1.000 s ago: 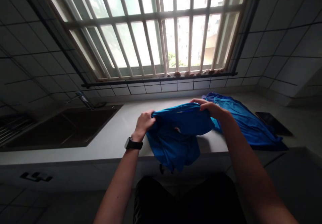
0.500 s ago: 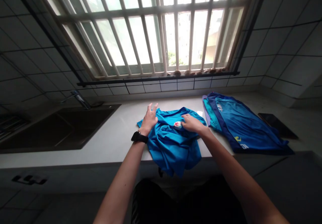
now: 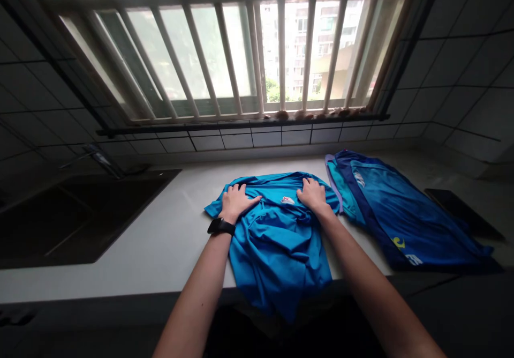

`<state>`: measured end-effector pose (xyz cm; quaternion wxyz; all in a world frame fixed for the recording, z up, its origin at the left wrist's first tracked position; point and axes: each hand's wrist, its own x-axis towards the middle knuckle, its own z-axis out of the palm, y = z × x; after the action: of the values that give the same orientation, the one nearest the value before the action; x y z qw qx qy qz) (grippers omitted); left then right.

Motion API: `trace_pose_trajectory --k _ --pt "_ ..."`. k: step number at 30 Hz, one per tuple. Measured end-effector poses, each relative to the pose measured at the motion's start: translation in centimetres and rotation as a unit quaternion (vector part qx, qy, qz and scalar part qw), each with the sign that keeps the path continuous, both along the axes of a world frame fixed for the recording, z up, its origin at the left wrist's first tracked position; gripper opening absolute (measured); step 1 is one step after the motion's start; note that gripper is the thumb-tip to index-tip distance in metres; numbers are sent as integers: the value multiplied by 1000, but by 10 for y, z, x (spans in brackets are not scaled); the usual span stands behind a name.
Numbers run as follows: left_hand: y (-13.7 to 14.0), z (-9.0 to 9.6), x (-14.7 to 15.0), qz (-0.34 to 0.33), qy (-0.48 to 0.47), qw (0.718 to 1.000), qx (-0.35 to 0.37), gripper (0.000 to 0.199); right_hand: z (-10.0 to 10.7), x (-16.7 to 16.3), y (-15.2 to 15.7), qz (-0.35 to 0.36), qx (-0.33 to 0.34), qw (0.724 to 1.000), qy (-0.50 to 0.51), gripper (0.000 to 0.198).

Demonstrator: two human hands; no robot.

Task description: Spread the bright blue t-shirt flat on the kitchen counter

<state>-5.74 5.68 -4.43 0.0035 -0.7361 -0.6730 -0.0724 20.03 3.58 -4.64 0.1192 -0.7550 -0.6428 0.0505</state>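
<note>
A crumpled bright blue shirt (image 3: 277, 240) lies on the white countertop (image 3: 160, 240), its lower part hanging over the front edge. My left hand (image 3: 236, 201), with a black watch on the wrist, presses flat on the shirt's upper left. On the upper right of the shirt rests my right hand (image 3: 314, 196), palm down, beside a small white and red badge (image 3: 287, 200). Both hands have their fingers spread and grip nothing.
A second blue garment (image 3: 393, 213) lies spread to the right on the counter. A dark phone (image 3: 461, 213) sits at the far right. A dark sink (image 3: 72, 213) with a tap (image 3: 102, 159) is on the left. A barred window is behind.
The shirt was held up by both hands, then set down on the counter. My hands have moved apart and now press flat on its upper part. The view has shifted closer.
</note>
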Motion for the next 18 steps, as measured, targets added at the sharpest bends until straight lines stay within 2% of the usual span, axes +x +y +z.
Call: trace_pose_trajectory --k 2,5,7,9,11,16,18 --pt "3 1 0 12 -12 999 32 81 2 1 1 5 19 1000 -13 50" --pt "6 3 -4 37 -31 997 62 54 5 3 1 29 37 999 -13 43" --pt "8 3 -7 -8 -31 996 88 43 7 3 1 38 53 998 -6 43" --pt "9 1 -9 -86 -29 991 97 46 9 3 -1 46 51 998 -1 41" --pt "10 0 -9 -125 -28 989 73 52 10 4 -3 48 30 998 -5 37" --pt "3 3 -5 -59 -31 996 53 49 12 13 -7 26 9 999 21 39" --pt "-2 4 -5 -85 -29 994 58 46 9 18 -6 58 14 998 31 44"
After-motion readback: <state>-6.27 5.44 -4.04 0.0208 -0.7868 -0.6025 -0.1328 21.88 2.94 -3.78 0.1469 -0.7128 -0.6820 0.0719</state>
